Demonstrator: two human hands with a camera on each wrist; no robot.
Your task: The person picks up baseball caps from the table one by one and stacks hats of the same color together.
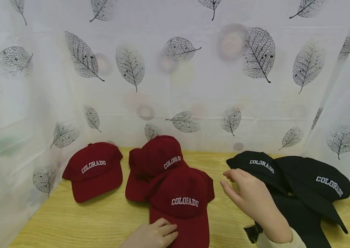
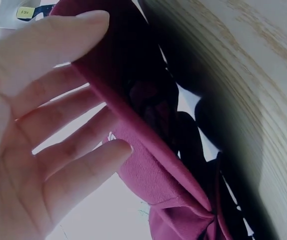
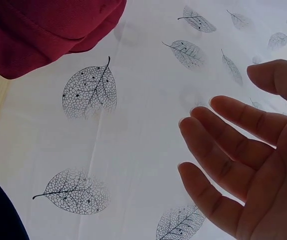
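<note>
Nearest the camera, the left hand [image 1: 153, 236] pinches the brim [image 1: 193, 229] of the front red cap [image 1: 182, 210], which lies lengthwise, crown [image 1: 181, 184] away from the person; the right hand [image 1: 251, 195], fingers loose and holding nothing, hangs apart, right of that crown, near the black caps [image 1: 311, 172].

Evenly bright head view, left-wrist glare, dark shadow on tabletop [image 2: 268, 85]

On my feed I count one left hand [image 1: 154, 235], one right hand [image 1: 253, 199], at least three red caps [image 1: 179, 186], at least two black caps [image 1: 308, 172], the overlaps hiding exact totals, and one wooden tabletop [image 1: 78, 220].
</note>
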